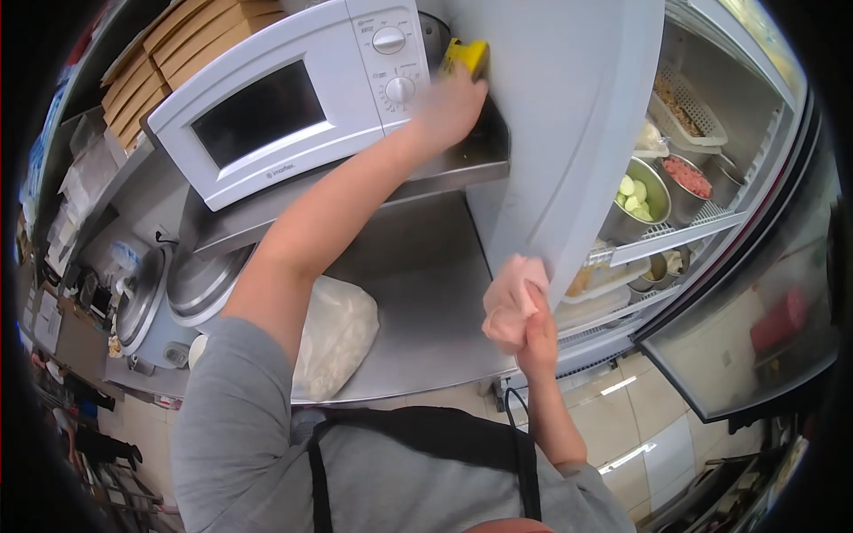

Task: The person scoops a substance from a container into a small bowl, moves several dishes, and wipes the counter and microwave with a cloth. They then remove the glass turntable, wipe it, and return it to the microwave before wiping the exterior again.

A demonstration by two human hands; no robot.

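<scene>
My left hand (451, 107) reaches up beside the white microwave (267, 115), its outline partly blurred. Its fingers are closed around the lower part of a small yellow object (469, 57) with dark marks, in the gap between the microwave and the fridge's side; its kind I cannot make out. Lower down, my right hand (537, 336) grips a bunched pink cloth (514, 298) near the front edge of the fridge.
The fridge (577, 133) stands open at right, with metal pots of sliced green vegetable (634, 197) and pink diced food (687, 177). Its glass door (746, 329) swings outward. A plastic bag of white stuff (338, 338) lies on the steel counter (426, 329). Cardboard boxes (204, 40) sit behind the microwave.
</scene>
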